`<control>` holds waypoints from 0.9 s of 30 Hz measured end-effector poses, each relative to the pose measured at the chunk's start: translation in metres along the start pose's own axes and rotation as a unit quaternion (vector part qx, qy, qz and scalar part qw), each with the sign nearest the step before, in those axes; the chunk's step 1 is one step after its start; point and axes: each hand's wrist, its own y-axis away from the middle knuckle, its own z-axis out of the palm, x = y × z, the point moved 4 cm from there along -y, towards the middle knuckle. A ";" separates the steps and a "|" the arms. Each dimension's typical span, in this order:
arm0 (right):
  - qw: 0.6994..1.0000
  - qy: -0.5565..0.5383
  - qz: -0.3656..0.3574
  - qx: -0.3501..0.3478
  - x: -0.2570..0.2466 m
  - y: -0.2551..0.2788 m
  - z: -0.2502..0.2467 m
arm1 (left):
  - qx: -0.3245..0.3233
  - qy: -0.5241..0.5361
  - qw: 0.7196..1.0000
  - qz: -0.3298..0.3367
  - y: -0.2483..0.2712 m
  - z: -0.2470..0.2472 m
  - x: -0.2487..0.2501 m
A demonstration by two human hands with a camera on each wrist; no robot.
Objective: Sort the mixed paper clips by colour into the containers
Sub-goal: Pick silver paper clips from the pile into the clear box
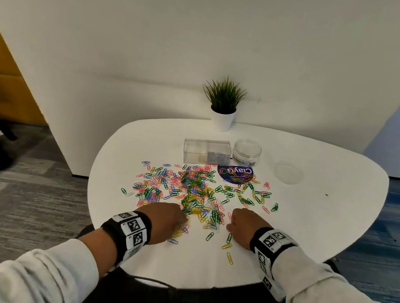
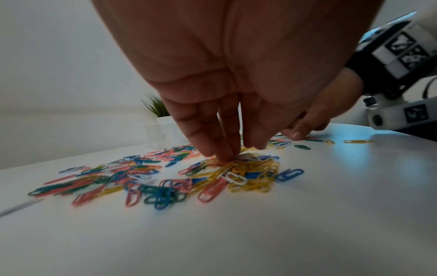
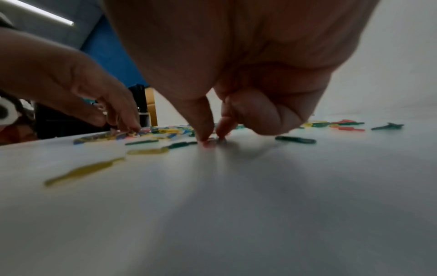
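Left hand (image 1: 169, 219) fingertips (image 2: 222, 158) down in mixed coloured paper clips (image 1: 194, 191) mid white counter (image 1: 312, 215), pinch unclear. Right hand (image 1: 240, 223) pinching pink clip (image 3: 209, 143) near front edge. Clear containers (image 1: 207, 151) toward far edge.

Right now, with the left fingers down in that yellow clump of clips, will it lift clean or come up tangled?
Probably tangled: the yellow clump is heaped and interlocked, with white and blue clips threaded through it. The left hand would likely drag strays along. Clips look thin and light on the smooth table, so pushed ones should slide, not roll.
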 end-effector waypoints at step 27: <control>0.990 -0.026 -0.137 0.002 -0.021 -0.001 -0.008 | 0.031 0.040 0.999 -0.003 -0.002 0.005 -0.026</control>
